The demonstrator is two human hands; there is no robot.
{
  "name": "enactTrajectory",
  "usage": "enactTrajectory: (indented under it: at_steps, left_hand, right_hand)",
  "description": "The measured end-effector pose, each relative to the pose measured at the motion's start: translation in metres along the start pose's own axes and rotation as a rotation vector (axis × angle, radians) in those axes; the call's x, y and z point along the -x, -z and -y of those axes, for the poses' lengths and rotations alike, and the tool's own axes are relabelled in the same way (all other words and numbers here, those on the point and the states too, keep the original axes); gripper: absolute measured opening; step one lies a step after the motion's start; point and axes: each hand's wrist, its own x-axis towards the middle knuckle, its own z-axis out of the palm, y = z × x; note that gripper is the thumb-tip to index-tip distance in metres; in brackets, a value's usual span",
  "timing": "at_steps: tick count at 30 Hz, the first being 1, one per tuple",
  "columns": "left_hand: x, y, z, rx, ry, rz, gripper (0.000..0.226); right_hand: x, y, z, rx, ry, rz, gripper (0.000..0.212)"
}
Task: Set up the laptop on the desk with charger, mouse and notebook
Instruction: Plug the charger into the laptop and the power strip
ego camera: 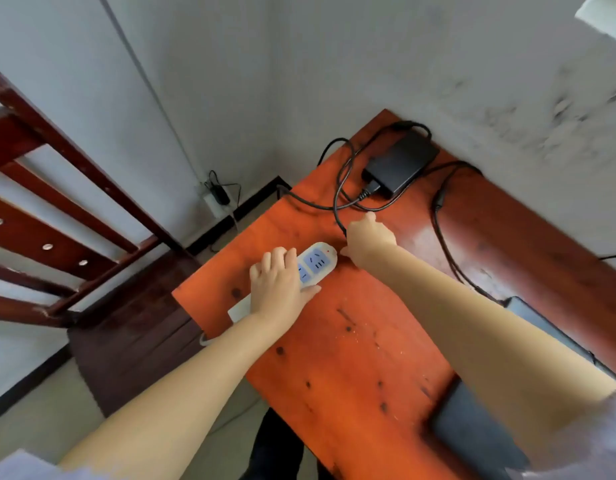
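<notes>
The left hand presses flat on the power strip, which runs diagonally across the table. Just right of its far end, the right hand is closed on the charger plug.

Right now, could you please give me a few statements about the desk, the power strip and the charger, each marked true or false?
1. The left hand rests on top of the white power strip. True.
2. The right hand is lifting the black charger brick off the desk. False: the brick lies flat near the wall; the hand is by the strip's end, at the black cable.
3. The visible blue socket has a plug in it. False: it is empty.
4. The strip lies near the desk's left edge. True.
5. The charger brick sits on the floor. False: it is on the desk.
</notes>
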Motion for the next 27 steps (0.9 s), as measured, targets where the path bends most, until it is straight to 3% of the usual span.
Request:
enactTrajectory:
  at_steps: [3, 5, 9, 11, 27]
  left_hand:
    - [0.003, -0.005, 0.003, 0.02, 0.008, 0.013, 0.065]
    - [0.002, -0.006, 0.004, 0.05, 0.012, 0.012, 0.062]
    - [0.001, -0.004, 0.004, 0.085, 0.003, 0.015, 0.061]
    - [0.001, -0.004, 0.004, 0.094, 0.001, 0.012, 0.06]
    - [0.001, -0.002, 0.001, 0.102, 0.024, 0.023, 0.064]
  right_hand:
    - [0.0, 0.012, -0.007, 0.045, -0.012, 0.044, 0.041]
    - [0.002, 0.022, -0.019, -0.056, 0.005, 0.004, 0.03]
    - [0.012, 0.036, -0.032, -0.653, 0.131, -0.012, 0.009]
    - [0.019, 0.033, -0.026, -0.772, 0.229, 0.02, 0.008]
    - [0.023, 0.016, -0.013, -0.46, 0.538, -0.107, 0.021]
